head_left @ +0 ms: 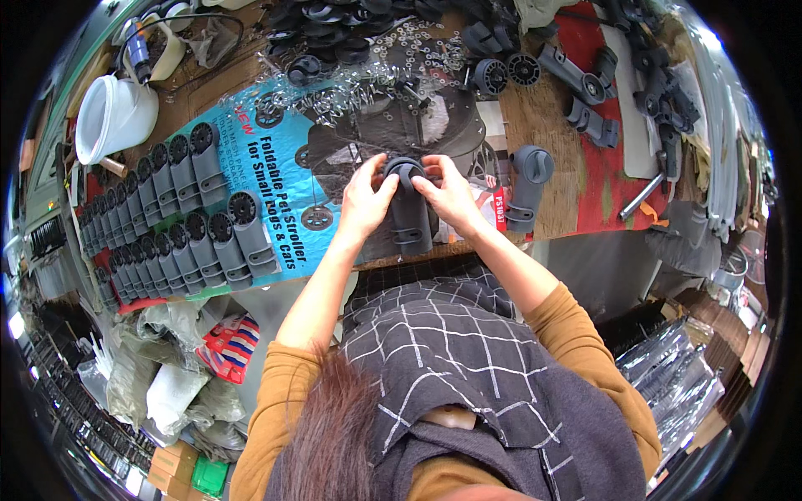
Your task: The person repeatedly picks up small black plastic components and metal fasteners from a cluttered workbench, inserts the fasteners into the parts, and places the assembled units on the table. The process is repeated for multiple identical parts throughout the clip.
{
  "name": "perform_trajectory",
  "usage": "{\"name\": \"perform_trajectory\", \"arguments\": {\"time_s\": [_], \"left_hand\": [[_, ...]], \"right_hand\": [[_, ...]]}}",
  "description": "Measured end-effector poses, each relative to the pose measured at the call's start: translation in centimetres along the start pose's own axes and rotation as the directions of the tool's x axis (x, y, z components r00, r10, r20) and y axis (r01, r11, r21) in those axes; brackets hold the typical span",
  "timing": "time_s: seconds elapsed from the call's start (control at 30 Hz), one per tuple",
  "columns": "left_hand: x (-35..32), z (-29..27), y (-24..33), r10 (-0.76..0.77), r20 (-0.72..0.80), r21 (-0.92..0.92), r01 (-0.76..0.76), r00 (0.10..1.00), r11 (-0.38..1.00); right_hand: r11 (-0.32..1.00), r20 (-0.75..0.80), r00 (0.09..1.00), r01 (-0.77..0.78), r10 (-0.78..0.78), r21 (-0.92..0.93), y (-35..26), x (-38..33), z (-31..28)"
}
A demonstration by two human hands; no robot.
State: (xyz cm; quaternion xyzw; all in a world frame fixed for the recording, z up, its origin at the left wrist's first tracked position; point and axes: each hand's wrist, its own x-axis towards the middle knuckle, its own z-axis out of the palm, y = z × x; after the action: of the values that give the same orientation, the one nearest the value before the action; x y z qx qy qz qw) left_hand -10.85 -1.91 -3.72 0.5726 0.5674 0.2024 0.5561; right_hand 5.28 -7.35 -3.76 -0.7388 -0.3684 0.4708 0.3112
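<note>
A long grey plastic bracket (411, 221) with a rounded top stands out in front of me at the table's near edge, its clip-like end toward my body. My left hand (368, 199) grips the left side of its top, thumb pressed on the round part. On the opposite side my right hand (452, 199) does the same, fingers curled around the rim. Whatever lies under the fingertips is hidden. To the right of that hand lies a similar grey bracket (525, 200) with a round cap. Beneath the held piece is a printed blue cardboard sheet (288, 179).
Two rows of grey brackets (203, 163) fill the table's left side. Beyond my hands are loose screws (338, 98), small washers (428, 57) and black caps (322, 33). A white bucket (100, 121) and blue power screwdriver (138, 58) are far left; more grey parts (576, 75) lie right.
</note>
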Motion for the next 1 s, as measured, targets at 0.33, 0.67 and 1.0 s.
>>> {"name": "perform_trajectory", "arguments": {"time_s": [0.33, 0.67, 1.0], "left_hand": [[1.0, -0.4, -1.6, -0.060, 0.161, -0.043, 0.068, 0.985, 0.997], [1.9, -1.2, -2.5, -0.096, 0.337, -0.101, 0.137, 0.937, 0.985], [4.2, -1.6, -1.4, -0.144, 0.506, 0.088, 0.116, 0.850, 0.989]], "right_hand": [[1.000, 0.060, 0.998, 0.006, -0.007, 0.021, 0.2, 0.7, 0.1], [0.993, 0.147, 0.988, 0.066, -0.051, -0.099, 0.6, 1.0, -0.2], [0.994, 0.179, 0.978, -0.108, 0.104, 0.007, -0.3, 1.6, -0.4]]}}
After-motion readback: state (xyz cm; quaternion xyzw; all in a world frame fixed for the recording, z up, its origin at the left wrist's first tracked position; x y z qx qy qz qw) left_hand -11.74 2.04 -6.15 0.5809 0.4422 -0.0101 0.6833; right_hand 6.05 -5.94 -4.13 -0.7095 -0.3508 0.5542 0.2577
